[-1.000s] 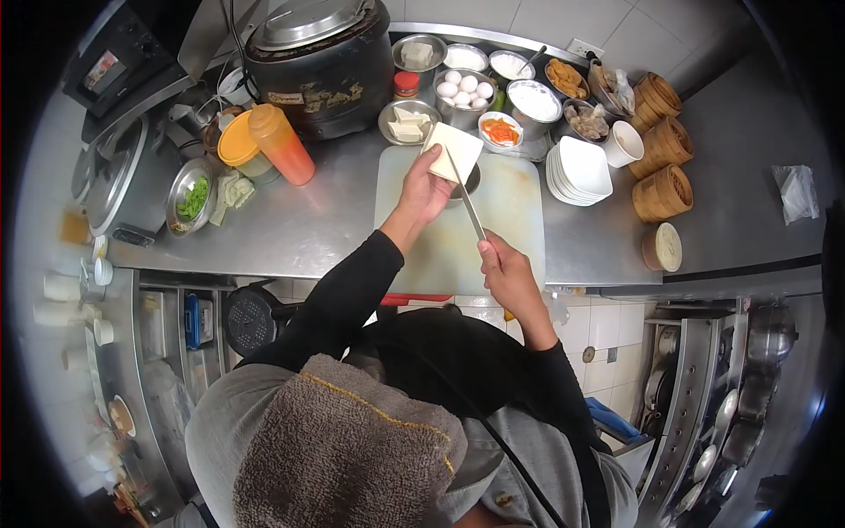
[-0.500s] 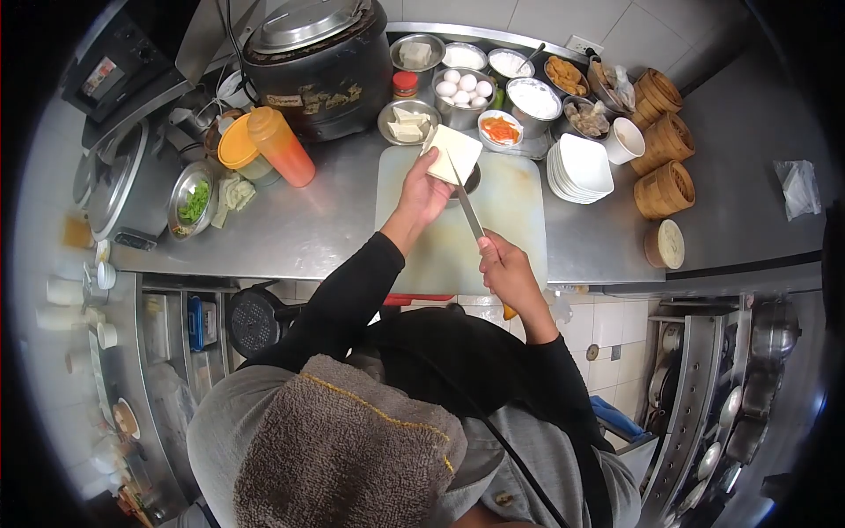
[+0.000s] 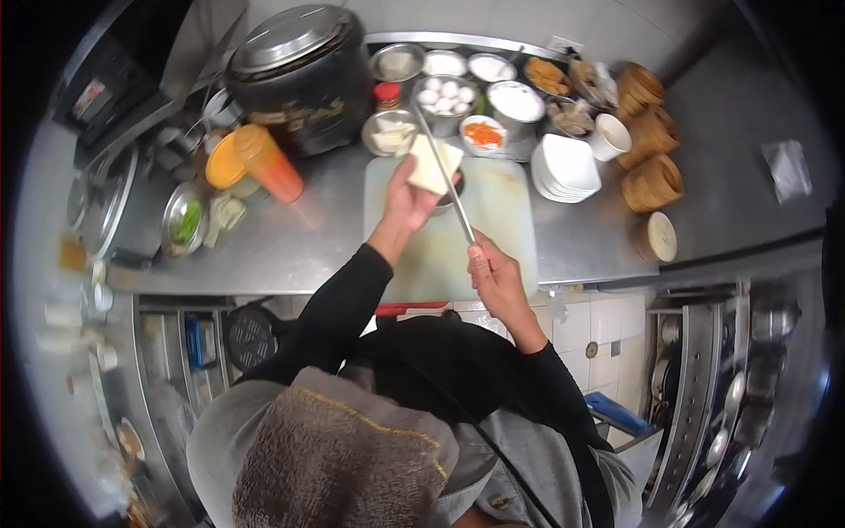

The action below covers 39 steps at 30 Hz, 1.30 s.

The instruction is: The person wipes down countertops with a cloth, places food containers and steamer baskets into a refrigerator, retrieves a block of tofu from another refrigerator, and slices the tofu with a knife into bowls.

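In my left hand (image 3: 407, 201), raised over the far end of the cutting board (image 3: 396, 268), lies a pale square slab of tofu (image 3: 424, 173). My right hand (image 3: 500, 280) is closed round the handle of a knife (image 3: 458, 208). Its long blade passes across the tofu and points away from me; whether it cuts in or only lies over the top I cannot tell. A small metal bowl (image 3: 459, 187) on the board is partly hidden behind the tofu and blade. Just beyond stands a metal bowl (image 3: 371, 132) with more pale pieces.
Behind the board are a bowl of eggs (image 3: 445, 95), a bowl of orange strips (image 3: 483, 134) and bowls of white powder. White dishes (image 3: 568, 167) and bamboo steamers (image 3: 651, 185) stand right. At left are an orange squeeze bottle (image 3: 268, 165) and a large black cooker (image 3: 299, 84).
The knife has slid forward across the tofu, its tip now beyond the far edge. The whole view has shifted slightly left. Both hands keep their holds.
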{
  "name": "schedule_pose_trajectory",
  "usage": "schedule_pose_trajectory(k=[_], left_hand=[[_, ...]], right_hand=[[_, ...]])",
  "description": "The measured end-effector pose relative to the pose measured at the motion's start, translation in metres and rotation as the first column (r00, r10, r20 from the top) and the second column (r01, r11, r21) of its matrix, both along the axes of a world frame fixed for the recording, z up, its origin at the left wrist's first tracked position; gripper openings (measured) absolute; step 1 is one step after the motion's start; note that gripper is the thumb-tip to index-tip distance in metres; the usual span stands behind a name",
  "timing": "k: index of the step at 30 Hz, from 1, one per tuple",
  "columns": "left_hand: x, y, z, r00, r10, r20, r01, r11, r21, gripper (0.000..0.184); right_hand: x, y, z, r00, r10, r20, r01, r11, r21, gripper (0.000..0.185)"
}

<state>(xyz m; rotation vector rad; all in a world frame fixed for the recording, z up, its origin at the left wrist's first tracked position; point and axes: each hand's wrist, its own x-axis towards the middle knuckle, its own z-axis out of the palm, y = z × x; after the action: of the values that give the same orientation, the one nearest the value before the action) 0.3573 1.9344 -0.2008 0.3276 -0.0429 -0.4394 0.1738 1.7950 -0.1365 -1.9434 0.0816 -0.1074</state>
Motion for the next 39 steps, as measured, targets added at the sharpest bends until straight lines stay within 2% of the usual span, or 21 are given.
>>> schedule_pose_trajectory(k=[2, 3, 5, 7, 9, 13, 17, 19, 22, 25, 29, 32, 35, 39], left_hand=[[0.003, -0.003, -0.003, 0.996, -0.069, 0.054, 0.068, 0.998, 0.013, 0.059], [0.007, -0.001, -0.006, 0.991, -0.132, 0.006, 0.132, 0.991, -0.022, 0.057], [0.006, 0.008, -0.002, 0.990, -0.142, 0.000, 0.141, 0.984, 0.112, 0.055], [0.011, 0.015, -0.011, 0.966, -0.257, 0.029, 0.255, 0.965, 0.063, 0.055], [0.006, 0.016, -0.010, 0.969, -0.244, -0.041, 0.248, 0.954, 0.171, 0.047], [-0.030, 0.038, -0.010, 0.961, -0.242, -0.131, 0.269, 0.931, 0.248, 0.050], [-0.080, 0.072, -0.007, 0.933, -0.207, -0.293, 0.289, 0.918, 0.271, 0.047], [-0.085, 0.090, -0.010, 0.932, -0.193, -0.306, 0.293, 0.899, 0.326, 0.048], [-0.073, 0.107, -0.007, 0.948, -0.171, -0.267, 0.282, 0.841, 0.462, 0.050], [-0.036, 0.104, 0.015, 0.950, -0.294, -0.104, 0.292, 0.723, 0.625, 0.052], [0.015, 0.080, 0.023, 0.951, -0.304, -0.050, 0.260, 0.706, 0.658, 0.055], [0.034, 0.065, 0.033, 0.919, -0.393, -0.023, 0.320, 0.712, 0.625, 0.056], [0.046, 0.054, 0.027, 0.881, -0.472, 0.029, 0.326, 0.651, 0.686, 0.056], [0.050, 0.045, 0.021, 0.889, -0.457, 0.018, 0.279, 0.574, 0.770, 0.054]], right_hand=[[-0.004, -0.007, 0.009, 0.997, -0.026, 0.068, 0.023, 0.999, 0.046, 0.045], [-0.010, -0.019, 0.013, 0.997, -0.068, 0.026, 0.066, 0.995, 0.079, 0.045], [-0.017, -0.029, 0.017, 0.995, -0.059, -0.075, 0.071, 0.983, 0.168, 0.045], [-0.024, -0.042, 0.016, 0.986, -0.104, -0.126, 0.123, 0.981, 0.150, 0.043], [-0.033, -0.055, 0.001, 0.973, -0.138, -0.187, 0.179, 0.959, 0.221, 0.043], [-0.053, -0.069, -0.010, 0.958, -0.173, -0.230, 0.245, 0.910, 0.335, 0.042], [-0.074, -0.075, -0.026, 0.950, -0.151, -0.273, 0.234, 0.924, 0.303, 0.044], [-0.079, -0.074, -0.030, 0.933, -0.147, -0.329, 0.247, 0.925, 0.288, 0.045], [-0.073, -0.072, -0.029, 0.932, -0.128, -0.340, 0.223, 0.940, 0.257, 0.044], [-0.059, -0.070, -0.022, 0.945, -0.047, -0.322, 0.133, 0.959, 0.250, 0.044], [-0.035, -0.061, 0.017, 0.960, 0.072, -0.271, -0.008, 0.973, 0.229, 0.044], [-0.025, -0.047, 0.043, 0.956, 0.069, -0.284, -0.034, 0.991, 0.127, 0.044], [-0.019, -0.037, 0.060, 0.953, 0.050, -0.300, -0.050, 0.999, 0.008, 0.045], [-0.019, -0.034, 0.065, 0.954, 0.048, -0.294, -0.085, 0.990, -0.115, 0.047]])
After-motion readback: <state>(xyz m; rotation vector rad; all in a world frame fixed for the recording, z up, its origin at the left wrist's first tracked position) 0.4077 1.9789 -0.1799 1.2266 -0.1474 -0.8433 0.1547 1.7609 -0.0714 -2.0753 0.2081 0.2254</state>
